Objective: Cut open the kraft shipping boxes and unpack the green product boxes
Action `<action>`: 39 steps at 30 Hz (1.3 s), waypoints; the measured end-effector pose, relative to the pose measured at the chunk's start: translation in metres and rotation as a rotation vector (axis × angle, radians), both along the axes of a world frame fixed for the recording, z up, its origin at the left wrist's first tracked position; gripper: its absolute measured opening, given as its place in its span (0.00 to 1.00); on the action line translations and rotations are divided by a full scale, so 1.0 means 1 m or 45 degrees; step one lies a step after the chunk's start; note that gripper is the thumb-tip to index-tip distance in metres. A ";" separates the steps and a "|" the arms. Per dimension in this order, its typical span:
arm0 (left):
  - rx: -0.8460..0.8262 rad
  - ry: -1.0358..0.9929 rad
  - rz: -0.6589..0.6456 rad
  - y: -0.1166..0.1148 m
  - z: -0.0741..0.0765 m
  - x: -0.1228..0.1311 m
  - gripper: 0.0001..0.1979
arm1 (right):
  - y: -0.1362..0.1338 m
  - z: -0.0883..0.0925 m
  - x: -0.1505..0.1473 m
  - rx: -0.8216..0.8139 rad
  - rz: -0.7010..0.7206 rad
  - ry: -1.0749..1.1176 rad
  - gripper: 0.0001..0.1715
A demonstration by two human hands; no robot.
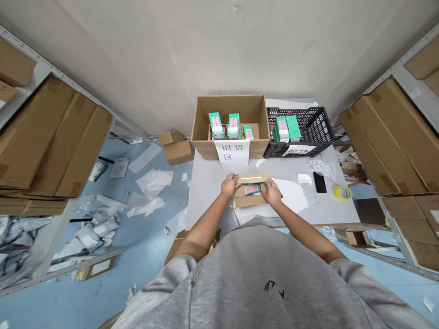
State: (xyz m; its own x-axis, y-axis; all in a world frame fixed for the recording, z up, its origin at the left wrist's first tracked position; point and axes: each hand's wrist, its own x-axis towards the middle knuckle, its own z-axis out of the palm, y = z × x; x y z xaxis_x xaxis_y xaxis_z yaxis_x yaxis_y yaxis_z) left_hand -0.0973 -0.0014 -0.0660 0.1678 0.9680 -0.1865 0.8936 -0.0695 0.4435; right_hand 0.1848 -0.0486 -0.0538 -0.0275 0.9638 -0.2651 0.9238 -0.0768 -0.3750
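- Left hand (229, 185) and right hand (271, 193) gripping a small cardboard box (250, 200) at centre, green-and-pink carton (253, 188) inside
- Phone (319, 182) and yellow tape roll (342, 192) rightward on the white table (209, 194)
- Open carton (228, 107) and black crate (320, 123) along the far edge

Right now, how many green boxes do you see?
6 green boxes: three in the cardboard carton, two in the black plastic crate, one in the small carton between the left hand and right hand. Others may be hidden.

On the pale grey table (209, 187), a small carton (250, 200) sits between the left hand (229, 184) and right hand (272, 193). Beyond them stand a cardboard box (229, 107) and a black plastic crate (302, 119); to the right lie a black phone (319, 182) and yellow tape (342, 192).
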 end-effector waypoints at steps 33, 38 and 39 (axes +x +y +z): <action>-0.012 -0.333 0.511 -0.023 -0.011 -0.034 0.38 | 0.012 -0.030 0.020 0.103 0.340 0.069 0.67; 0.126 0.092 0.391 -0.039 -0.011 -0.027 0.28 | 0.030 -0.023 0.026 0.028 0.475 -0.017 0.91; 0.128 0.101 0.316 -0.039 -0.010 -0.024 0.26 | 0.037 -0.021 0.027 -0.006 0.512 -0.037 0.93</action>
State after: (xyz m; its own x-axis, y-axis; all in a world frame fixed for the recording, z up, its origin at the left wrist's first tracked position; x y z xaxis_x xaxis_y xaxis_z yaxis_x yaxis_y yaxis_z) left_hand -0.1212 -0.0403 -0.0758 -0.0883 0.9920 -0.0902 0.9203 0.1159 0.3736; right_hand 0.2118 -0.0118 -0.0748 -0.3945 0.8766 -0.2756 0.8908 0.2912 -0.3488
